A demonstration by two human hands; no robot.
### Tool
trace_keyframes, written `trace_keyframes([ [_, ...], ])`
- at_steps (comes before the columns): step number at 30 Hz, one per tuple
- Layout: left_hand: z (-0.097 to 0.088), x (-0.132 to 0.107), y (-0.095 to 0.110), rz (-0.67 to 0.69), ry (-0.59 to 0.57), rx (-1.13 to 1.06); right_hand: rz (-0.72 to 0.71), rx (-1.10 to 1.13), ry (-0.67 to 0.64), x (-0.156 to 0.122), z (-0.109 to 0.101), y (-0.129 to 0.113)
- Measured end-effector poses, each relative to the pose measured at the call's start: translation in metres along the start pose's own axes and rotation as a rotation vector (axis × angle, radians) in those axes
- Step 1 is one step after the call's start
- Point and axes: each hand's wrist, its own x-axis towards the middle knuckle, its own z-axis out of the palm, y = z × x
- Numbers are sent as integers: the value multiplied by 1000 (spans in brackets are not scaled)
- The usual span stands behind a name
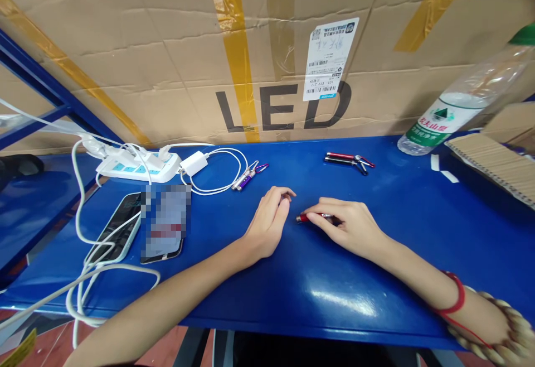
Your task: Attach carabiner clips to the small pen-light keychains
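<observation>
My right hand [353, 225] rests on the blue table with thumb and fingers closed round a small red keychain flashlight [301, 218]. Its metal-rimmed end sticks out to the left; the rest is mostly under the fingers. Just left of it, my left hand [270, 219] lies on its side, fingers loosely bent and apart from the thumb, with nothing visible in it. Farther back on the right lie a red flashlight [334, 155] and a black flashlight [339, 160] with clips. Back left, a purple flashlight [246, 180] lies beside a silver one [238, 180].
A white power strip [137, 169] with plugs, a charger [194, 163] and loose cables occupies the left. Two phones [119, 227] lie in front of it. A large cardboard box [167, 49] stands behind the table. At right are a tilted water bottle [447, 116] and a cardboard piece [493, 169].
</observation>
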Motion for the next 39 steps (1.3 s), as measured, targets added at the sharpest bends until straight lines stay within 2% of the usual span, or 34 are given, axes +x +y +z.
trace_keyframes([
  [7, -4, 1, 4, -77, 21, 159, 61, -85, -3, 5, -1, 7],
  [14, -7, 2, 4, -100, 19, 206, 223, -226, 46, 10, -17, 41],
  [19, -6, 3, 4, -103, -9, 195, 143, -280, 113, 10, -25, 68],
  [27, -8, 1, 9, -46, -53, 222, 66, -410, 196, 14, -18, 95],
  [33, -10, -1, 12, -19, -52, 245, 114, -552, 260, 13, -18, 97],
  [37, -11, 0, 12, 4, -45, 229, 96, -475, 281, 14, -22, 84],
  [39, -10, 1, 12, 9, -41, 147, 65, -390, 265, 15, -22, 73],
])
